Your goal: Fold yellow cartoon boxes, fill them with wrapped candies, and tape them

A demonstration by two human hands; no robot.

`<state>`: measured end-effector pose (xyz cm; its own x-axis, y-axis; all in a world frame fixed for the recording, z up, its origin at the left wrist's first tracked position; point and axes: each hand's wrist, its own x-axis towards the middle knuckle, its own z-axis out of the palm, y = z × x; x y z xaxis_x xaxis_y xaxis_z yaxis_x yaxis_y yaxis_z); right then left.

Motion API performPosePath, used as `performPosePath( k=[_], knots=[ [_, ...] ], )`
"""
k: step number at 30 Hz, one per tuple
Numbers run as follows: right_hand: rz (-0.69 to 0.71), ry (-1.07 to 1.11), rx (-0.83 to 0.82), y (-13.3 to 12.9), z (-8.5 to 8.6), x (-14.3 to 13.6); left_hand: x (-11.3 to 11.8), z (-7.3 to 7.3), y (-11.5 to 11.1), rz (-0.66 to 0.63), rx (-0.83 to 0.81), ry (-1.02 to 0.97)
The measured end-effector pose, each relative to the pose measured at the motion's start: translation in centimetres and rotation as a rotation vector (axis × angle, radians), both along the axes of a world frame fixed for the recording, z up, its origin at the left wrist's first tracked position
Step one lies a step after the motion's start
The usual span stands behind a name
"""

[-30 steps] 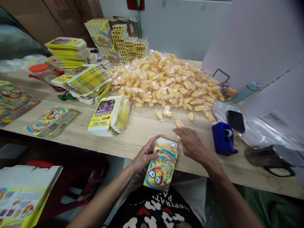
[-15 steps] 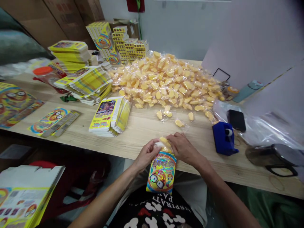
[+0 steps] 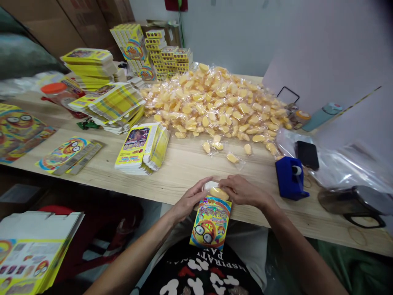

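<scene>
At the table's front edge I have a shiny yellow printed box (image 3: 211, 224) with a cartoon face in glasses, its top end toward the table. My left hand (image 3: 189, 200) is closed on the box's upper left side, beside a white flap. A pale yellow oval piece (image 3: 219, 193) in clear wrap lies at the box's open top. My right hand (image 3: 243, 191) has its fingers bent at that piece and the box's upper right corner; the fingertips are partly hidden. Beyond both hands spreads a big pile of wrapped yellow pieces (image 3: 215, 106).
Flat yellow cartons (image 3: 135, 147) lie stacked left of the pile, with finished-looking boxes (image 3: 130, 45) behind. On the right are a blue tape dispenser (image 3: 290, 180), a black phone (image 3: 307, 155), a dark lidded mug (image 3: 353, 200) and a light blue bottle (image 3: 324, 115).
The yellow piece at the box's top has turned from steeply slanted to nearly crosswise. My right hand has shifted slightly right, and the box's top has tipped a little right.
</scene>
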<state>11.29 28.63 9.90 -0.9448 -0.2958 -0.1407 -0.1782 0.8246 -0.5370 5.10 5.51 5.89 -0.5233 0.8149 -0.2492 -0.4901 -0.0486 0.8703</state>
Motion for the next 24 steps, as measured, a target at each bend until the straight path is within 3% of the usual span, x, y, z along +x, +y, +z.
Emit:
performPosePath(
  k=[5,8,10,13,15,19,21,24],
  knots=[
    [-0.04,0.085,0.203,-1.7,0.5,0.3,0.2,-0.5,1.2,0.072,-0.062,0.092],
    [-0.031,0.102,0.189,-1.1,0.6,-0.1,0.1,-1.2,2.1,0.115,-0.188,0.195],
    [-0.184,0.147,0.181,0.1,0.0,-1.0,0.2,-1.4,2.7,0.132,-0.248,0.231],
    [-0.544,0.205,0.279,2.1,-1.8,-3.0,0.3,-1.2,3.4,0.143,-0.303,0.227],
    [-0.628,0.165,0.293,3.1,-2.8,-4.1,0.5,-0.8,3.7,0.152,-0.317,0.201],
    [-0.596,0.123,0.176,3.3,-2.3,-4.2,0.5,-0.2,3.4,0.096,-0.237,0.081],
    [-0.453,0.101,0.054,2.6,-1.3,-3.2,0.4,-0.2,3.1,0.059,-0.172,0.071],
    [-0.132,0.019,-0.171,1.2,-0.2,-1.5,0.2,-0.5,2.6,0.035,-0.085,0.046]
  ],
)
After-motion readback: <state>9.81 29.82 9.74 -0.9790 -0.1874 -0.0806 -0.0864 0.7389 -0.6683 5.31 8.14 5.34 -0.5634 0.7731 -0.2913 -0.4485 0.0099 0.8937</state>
